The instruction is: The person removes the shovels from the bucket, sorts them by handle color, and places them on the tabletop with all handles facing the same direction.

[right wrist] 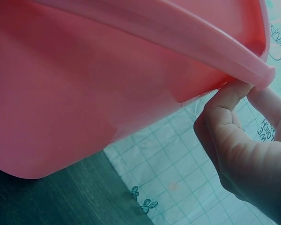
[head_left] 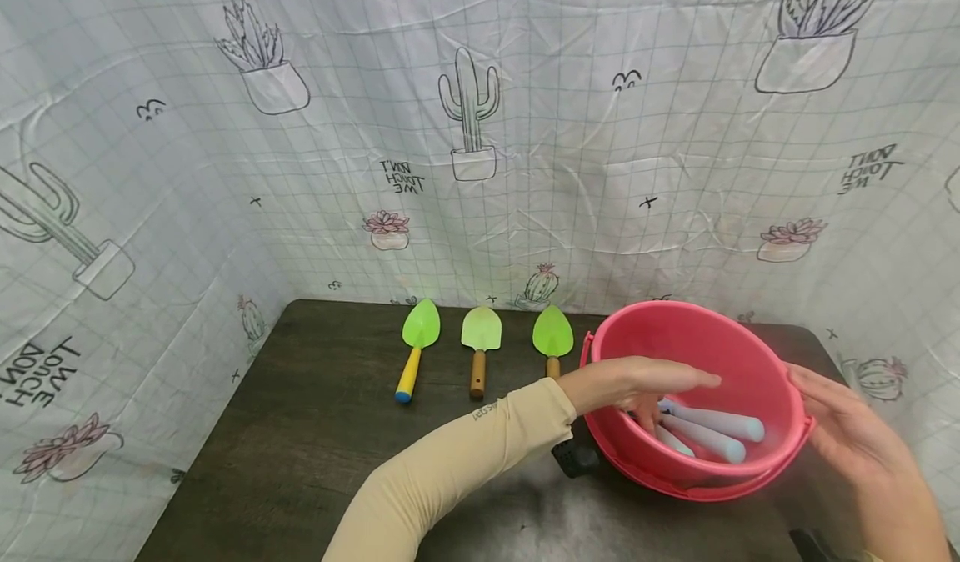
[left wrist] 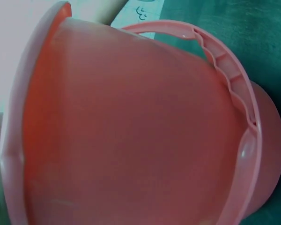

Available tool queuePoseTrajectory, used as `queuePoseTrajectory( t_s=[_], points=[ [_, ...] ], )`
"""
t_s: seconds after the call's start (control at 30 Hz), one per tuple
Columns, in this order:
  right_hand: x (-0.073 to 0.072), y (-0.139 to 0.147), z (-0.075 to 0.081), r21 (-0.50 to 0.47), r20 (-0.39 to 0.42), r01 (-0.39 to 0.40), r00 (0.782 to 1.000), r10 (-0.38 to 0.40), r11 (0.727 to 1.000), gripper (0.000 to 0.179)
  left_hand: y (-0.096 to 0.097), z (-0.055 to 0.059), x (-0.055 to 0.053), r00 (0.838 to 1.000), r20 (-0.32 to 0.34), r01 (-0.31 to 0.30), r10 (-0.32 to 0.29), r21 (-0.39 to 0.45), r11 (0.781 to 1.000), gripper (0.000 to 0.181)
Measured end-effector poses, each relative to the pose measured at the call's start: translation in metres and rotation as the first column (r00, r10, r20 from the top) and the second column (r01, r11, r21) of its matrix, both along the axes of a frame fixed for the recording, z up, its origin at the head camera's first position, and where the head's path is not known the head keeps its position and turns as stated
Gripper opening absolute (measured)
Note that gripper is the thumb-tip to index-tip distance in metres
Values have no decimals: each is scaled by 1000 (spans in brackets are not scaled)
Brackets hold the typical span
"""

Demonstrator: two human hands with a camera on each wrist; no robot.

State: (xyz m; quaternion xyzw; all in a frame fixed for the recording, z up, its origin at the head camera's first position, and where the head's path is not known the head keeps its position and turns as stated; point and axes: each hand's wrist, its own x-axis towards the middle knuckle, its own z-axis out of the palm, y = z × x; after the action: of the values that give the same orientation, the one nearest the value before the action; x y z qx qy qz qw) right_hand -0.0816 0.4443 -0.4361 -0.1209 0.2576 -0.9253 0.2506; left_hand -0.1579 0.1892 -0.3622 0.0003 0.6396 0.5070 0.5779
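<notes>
A pink bucket [head_left: 701, 479] stands at the right of the dark table, its mouth tipped toward me. My right hand [head_left: 855, 420] grips its right rim; in the right wrist view, bent fingers [right wrist: 225, 105] sit right under the rim edge. The left hand [head_left: 637, 378] reaches over the near left rim into the bucket, fingers stretched out and thumb side down by several pale handles with light blue ends [head_left: 708, 437]. What those handles belong to is hidden. The left wrist view shows the bucket's outer wall [left wrist: 131, 117] and its hanging carry handle [left wrist: 229, 70].
Left of the bucket, three green hand trowels lie in a row: one with a yellow and blue handle [head_left: 422, 328], a pale square-ended one [head_left: 481, 328], and a pointed one [head_left: 552, 333] whose brown handle is partly behind my forearm. A printed curtain [head_left: 540, 128] encloses the table [head_left: 315, 429].
</notes>
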Motion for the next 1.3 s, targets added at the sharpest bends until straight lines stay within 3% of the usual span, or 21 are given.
queuePoseTrajectory(
  t_s=[0.13, 0.3, 0.47, 0.63, 0.73, 0.8, 0.93, 1.03, 1.23, 1.3],
  points=[
    [0, 0, 1, -2, 13, -5, 1000, 5, 1000, 61, 0, 0, -1, 1000, -17, 23, -24, -54, 998, 31],
    [1, 0, 2, 2, 48, 16, 999, -16, 1000, 62, 1, -2, -2, 999, 24, 40, -39, -45, 998, 32],
    [2, -1, 2, 12, 46, 15, 999, -16, 1000, 63, 0, -4, -1, 996, 75, 52, -52, 3, 999, 34],
    [3, -1, 3, 10, 77, 7, 997, -7, 1000, 63, -1, -6, 1, 988, 151, 20, -38, 120, 993, 28],
    [4, 0, 3, 10, 102, 9, 995, -10, 1000, 62, -4, -6, 3, 981, 178, 48, -83, 191, 980, 26],
    [4, 0, 3, 8, 107, 9, 994, -10, 1000, 62, -5, -8, 4, 977, 151, 117, -152, 222, 968, 30],
    [4, 0, 3, 2, 97, 10, 995, -10, 1000, 62, -6, -9, 2, 964, -33, 264, -262, 143, 954, 31],
    [3, 0, 3, -1, 92, 13, 996, -13, 1000, 62, -4, -8, 0, 945, -124, 312, -303, 57, 948, 31],
    [1, -2, 3, 24, 43, 50, 998, -51, 998, 60, -5, -7, 1, 922, -132, 379, -365, 105, 919, 34],
    [1, -2, 2, 38, 22, 57, 998, -57, 998, 60, -6, -6, 1, 908, -167, 400, -383, 77, 913, 34]
  ],
)
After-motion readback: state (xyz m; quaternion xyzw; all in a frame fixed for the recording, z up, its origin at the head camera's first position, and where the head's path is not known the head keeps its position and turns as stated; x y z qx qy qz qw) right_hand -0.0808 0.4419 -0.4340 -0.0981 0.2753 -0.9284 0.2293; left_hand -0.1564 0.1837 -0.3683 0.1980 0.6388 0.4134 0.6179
